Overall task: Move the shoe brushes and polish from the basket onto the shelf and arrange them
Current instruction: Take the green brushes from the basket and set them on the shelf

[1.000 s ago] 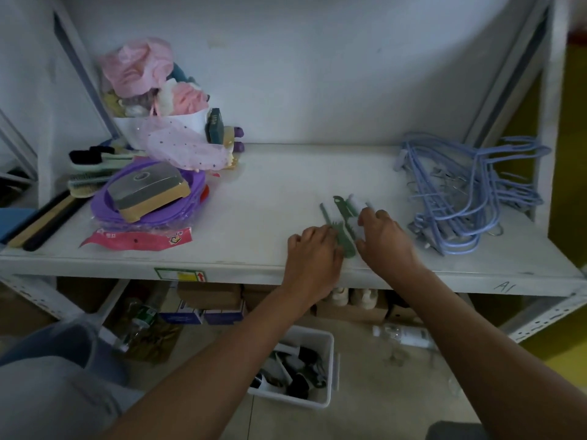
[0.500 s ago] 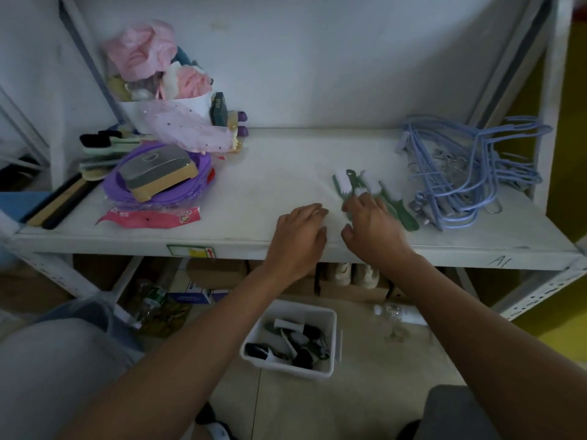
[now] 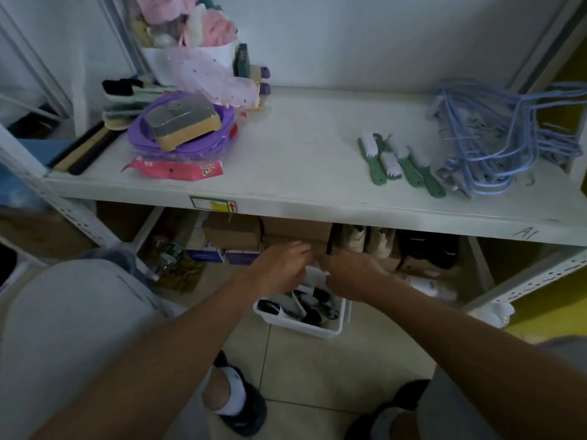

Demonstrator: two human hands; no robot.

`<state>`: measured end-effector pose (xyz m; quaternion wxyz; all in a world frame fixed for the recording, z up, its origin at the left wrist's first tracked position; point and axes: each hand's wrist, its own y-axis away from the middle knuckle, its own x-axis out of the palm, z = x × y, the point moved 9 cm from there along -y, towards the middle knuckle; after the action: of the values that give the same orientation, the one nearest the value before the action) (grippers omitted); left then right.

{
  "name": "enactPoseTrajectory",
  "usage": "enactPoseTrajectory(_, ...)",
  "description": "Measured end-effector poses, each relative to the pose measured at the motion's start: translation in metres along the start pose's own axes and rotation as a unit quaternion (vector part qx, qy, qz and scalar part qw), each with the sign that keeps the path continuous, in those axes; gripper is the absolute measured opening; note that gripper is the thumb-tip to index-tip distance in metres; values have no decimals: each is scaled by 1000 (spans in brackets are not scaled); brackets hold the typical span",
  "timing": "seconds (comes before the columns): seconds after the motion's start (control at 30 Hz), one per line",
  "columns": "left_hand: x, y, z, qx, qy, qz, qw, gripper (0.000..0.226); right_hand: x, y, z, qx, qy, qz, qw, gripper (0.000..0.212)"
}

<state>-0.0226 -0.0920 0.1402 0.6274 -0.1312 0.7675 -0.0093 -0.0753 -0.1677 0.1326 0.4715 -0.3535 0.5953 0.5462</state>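
Several green-handled shoe brushes (image 3: 398, 160) with white bristles lie side by side on the right half of the white shelf (image 3: 295, 144), beside the hangers. On the floor under the shelf's front edge stands the white basket (image 3: 300, 329), holding dark brushes and other small items. Both my hands hover just above the basket, lower than the shelf board. My left hand (image 3: 279, 268) and my right hand (image 3: 352, 274) are close together, fingers loosely bent, and I see nothing in either. The hands hide part of the basket's contents.
A bundle of blue hangers (image 3: 495, 138) fills the shelf's right end. At the left are a purple basin (image 3: 219, 134) with a grey-and-tan block, long brushes and a pink-filled tub. Cardboard boxes (image 3: 286, 231) and shoes (image 3: 365, 239) sit beneath. My slippered feet (image 3: 236, 404) stand near.
Both hands have left the green brushes on the shelf and dropped below its edge to just above the basket. The view has tilted downward.
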Motion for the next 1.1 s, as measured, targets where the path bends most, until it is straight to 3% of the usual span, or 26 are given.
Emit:
enactPoseTrajectory(0.13,82,-10,28,-81,50,136,986,34,63,-19,6,-13,31,47,998,39)
enactPoseTrajectory(0.33,203,-11,55,-145,48,255,955,45,145,-54,-24,45,1,109,993,43)
enactPoseTrajectory(0.43,238,4,77,-164,26,264,950,39,179,-79,-21,87,-3,153,984,53)
enactPoseTrajectory(0.53,246,12,98,-223,141,233,936,47,215,-104,-4,62,54,182,980,54)
enactPoseTrajectory(0.7,233,19,119,-277,195,194,921,42,246,-113,-7,113,109,249,956,31)
enactPoseTrajectory(0.9,218,25,121,-274,206,203,917,41,237,-125,-15,110,64,219,967,26)
enactPoseTrajectory(1.1,185,31,117,-274,190,234,913,44,178,-110,-6,64,83,164,981,25)
